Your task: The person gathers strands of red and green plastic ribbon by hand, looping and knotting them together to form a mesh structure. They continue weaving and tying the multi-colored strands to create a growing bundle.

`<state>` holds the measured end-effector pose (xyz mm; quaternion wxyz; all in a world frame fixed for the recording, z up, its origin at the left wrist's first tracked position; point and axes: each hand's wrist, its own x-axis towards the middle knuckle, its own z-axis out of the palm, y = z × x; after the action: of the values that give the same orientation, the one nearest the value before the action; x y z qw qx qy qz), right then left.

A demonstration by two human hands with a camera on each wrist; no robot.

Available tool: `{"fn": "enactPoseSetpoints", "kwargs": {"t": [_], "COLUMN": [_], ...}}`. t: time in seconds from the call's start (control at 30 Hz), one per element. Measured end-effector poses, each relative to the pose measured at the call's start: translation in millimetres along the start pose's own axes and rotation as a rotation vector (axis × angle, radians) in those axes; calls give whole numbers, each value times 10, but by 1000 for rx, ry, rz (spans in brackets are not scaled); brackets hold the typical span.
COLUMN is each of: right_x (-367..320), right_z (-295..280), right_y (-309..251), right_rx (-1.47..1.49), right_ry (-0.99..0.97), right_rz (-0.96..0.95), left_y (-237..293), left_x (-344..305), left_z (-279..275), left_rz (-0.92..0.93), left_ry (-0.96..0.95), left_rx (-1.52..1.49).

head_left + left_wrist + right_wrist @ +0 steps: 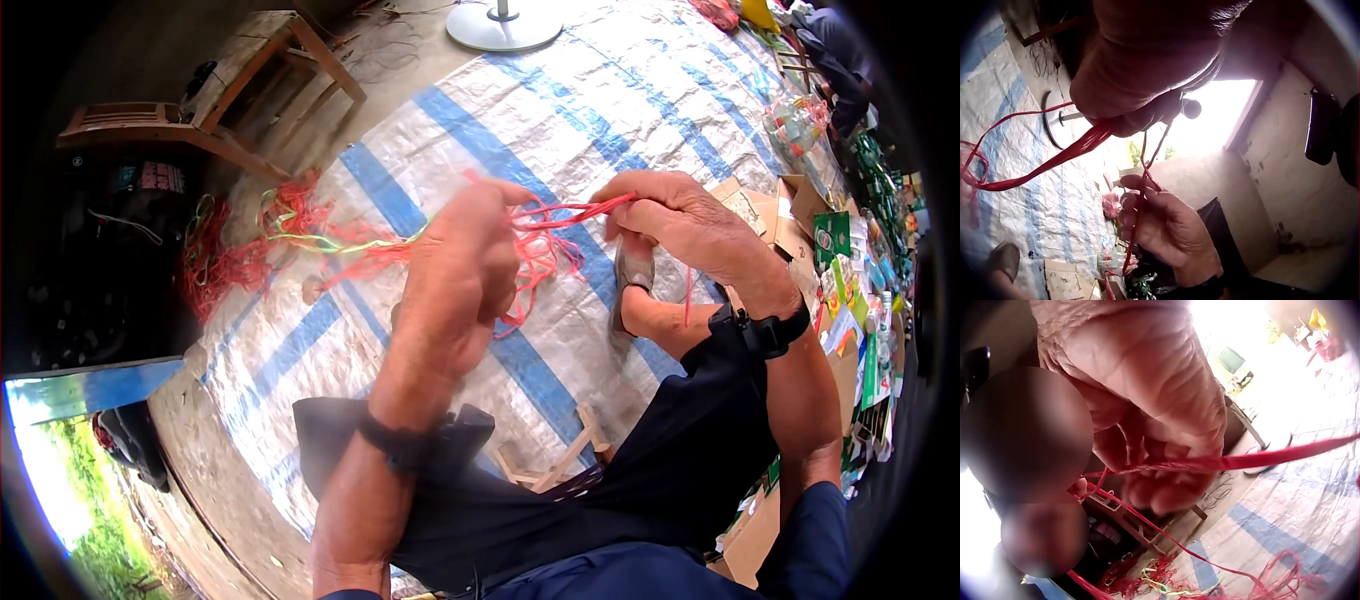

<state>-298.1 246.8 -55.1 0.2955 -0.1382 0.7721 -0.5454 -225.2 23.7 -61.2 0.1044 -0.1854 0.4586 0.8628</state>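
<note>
Red plastic string (575,212) runs between the two hands, above a sheet on the floor. My left hand (455,270), blurred in the head view, grips one part of it; in the left wrist view the strands (1088,142) bunch under its curled fingers. My right hand (690,225) pinches the other end between thumb and fingers, and a loose tail (688,295) hangs below. In the right wrist view a flat red strand (1272,457) crosses in front of the curled fingers. Looser loops of red string (540,265) dangle behind the left hand.
A tangled heap of red and green string (225,255) lies at the left by a wooden bench (240,80). The blue-striped white sheet (560,390) covers the floor. Cardboard boxes (795,215) and mixed bottles stand at the right. A round metal base (500,28) is at the back.
</note>
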Motion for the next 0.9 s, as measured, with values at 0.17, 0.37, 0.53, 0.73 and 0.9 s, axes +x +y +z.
{"fn": "enactPoseSetpoints", "kwargs": {"t": [0.17, 0.37, 0.53, 0.73, 0.9], "right_x": [74, 85, 86, 90, 116], "right_z": [52, 214, 335, 264, 218], "right_y": [43, -39, -101, -9, 64], "right_rx": [-23, 311, 181, 347, 556], "right_ry": [102, -49, -100, 21, 102], "right_rz": [-158, -45, -39, -120, -87], "left_y": [-128, -141, -222, -238, -158], "left_x": [9, -29, -27, 14, -9], "left_z": [-17, 66, 118, 24, 63], "left_rz": [-58, -48, -2, 107, 88], "left_ry": [-141, -201, -211, -209, -170], "left_rx": [96, 339, 557, 587, 509]}}
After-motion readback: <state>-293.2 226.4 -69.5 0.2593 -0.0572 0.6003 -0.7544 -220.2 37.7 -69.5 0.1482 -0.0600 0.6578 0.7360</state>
